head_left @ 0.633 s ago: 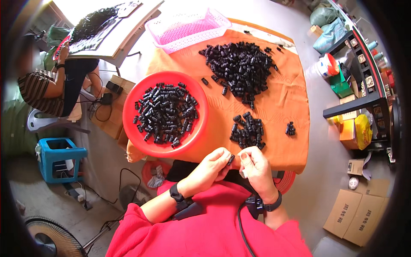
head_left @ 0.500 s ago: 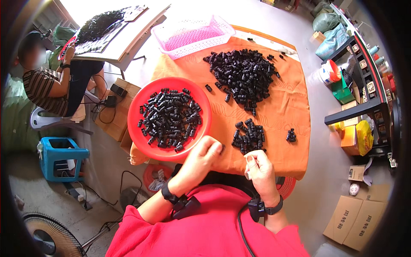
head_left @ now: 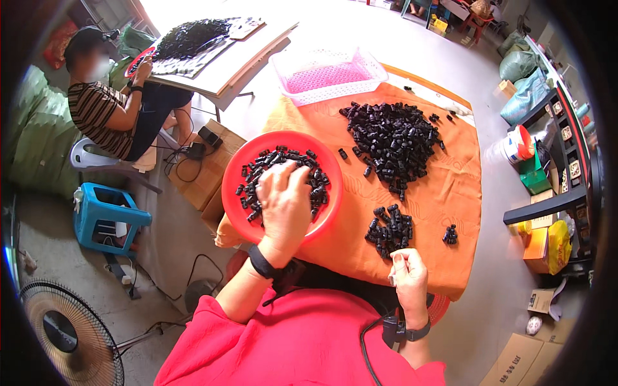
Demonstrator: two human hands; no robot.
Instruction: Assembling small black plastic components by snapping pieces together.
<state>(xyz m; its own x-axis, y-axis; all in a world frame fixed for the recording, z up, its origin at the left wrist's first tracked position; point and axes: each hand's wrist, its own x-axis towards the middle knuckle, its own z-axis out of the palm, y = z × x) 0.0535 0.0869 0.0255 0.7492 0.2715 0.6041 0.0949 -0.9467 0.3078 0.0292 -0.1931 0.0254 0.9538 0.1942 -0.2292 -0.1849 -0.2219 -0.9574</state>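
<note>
Left hand (head_left: pixel 283 199) is digging into red bowl (head_left: pixel 239 168) parts, grip unclear; right hand (head_left: pixel 407 273) is waiting curled at 5 o'clock, contents unclear; next likely needs 1 part.

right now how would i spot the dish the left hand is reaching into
Find the table draped in orange cloth. At its left edge sits a round red bowl of small black parts, with the left hand spread inside it. It is the only round red dish; the pink basket behind is rectangular.

Red bowl (head_left: pixel 235 193), black parts (head_left: pixel 393 138), orange cloth (head_left: pixel 444 199), seemingly pink basket (head_left: pixel 328 77).
</note>
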